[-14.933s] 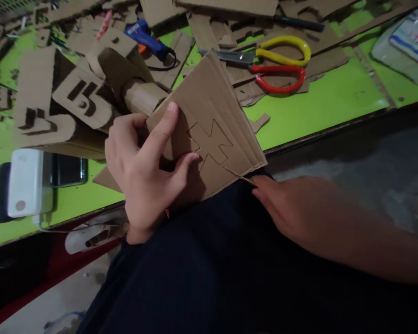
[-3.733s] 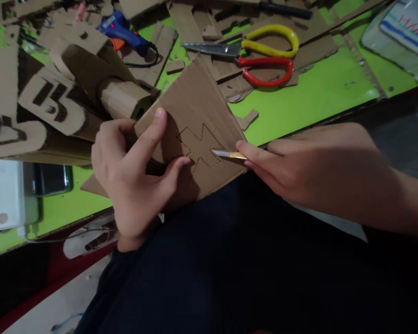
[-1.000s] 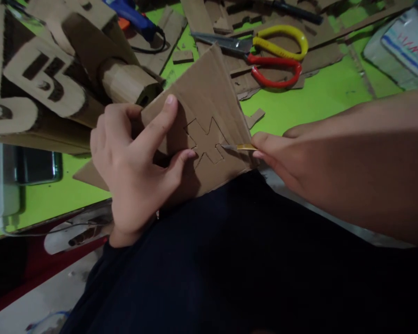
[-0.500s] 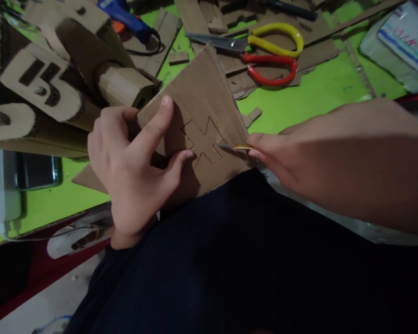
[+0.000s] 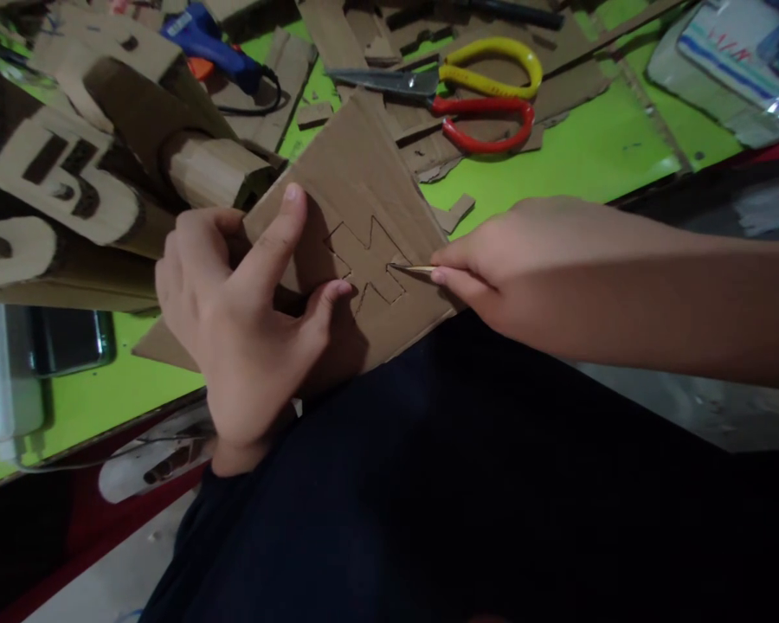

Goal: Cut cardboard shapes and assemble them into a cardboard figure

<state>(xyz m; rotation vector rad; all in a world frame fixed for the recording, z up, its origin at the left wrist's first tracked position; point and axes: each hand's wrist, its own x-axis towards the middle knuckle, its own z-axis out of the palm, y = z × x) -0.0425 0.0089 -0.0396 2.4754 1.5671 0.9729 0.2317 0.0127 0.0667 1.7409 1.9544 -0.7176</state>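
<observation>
A flat piece of cardboard (image 5: 357, 151) is tilted over the front edge of the green table, resting against my dark clothing. On its face runs a thin cut outline of an X-like shape. My left hand (image 5: 234, 303) grips the cardboard from the left, thumb and a finger on top, the other fingers partly hidden. My right hand (image 5: 486, 268) pinches a slim craft knife (image 5: 419, 269). The blade's tip touches the outline at its right inner corner; most of the handle is hidden in the fingers.
Scissors (image 5: 486, 95) with yellow and red handles lie on cardboard scraps beyond. A cardboard construction (image 5: 71, 173) stands at left, a blue glue gun (image 5: 217, 48) behind it. A phone (image 5: 71, 340) and white box (image 5: 3, 381) are at left; a plastic-wrapped pack (image 5: 727, 69) sits far right.
The knife tip has shifted to the outline's inner corner and the blade has turned edge-on. My right wrist has rotated and come nearer the cardboard. The whole view has shifted slightly.
</observation>
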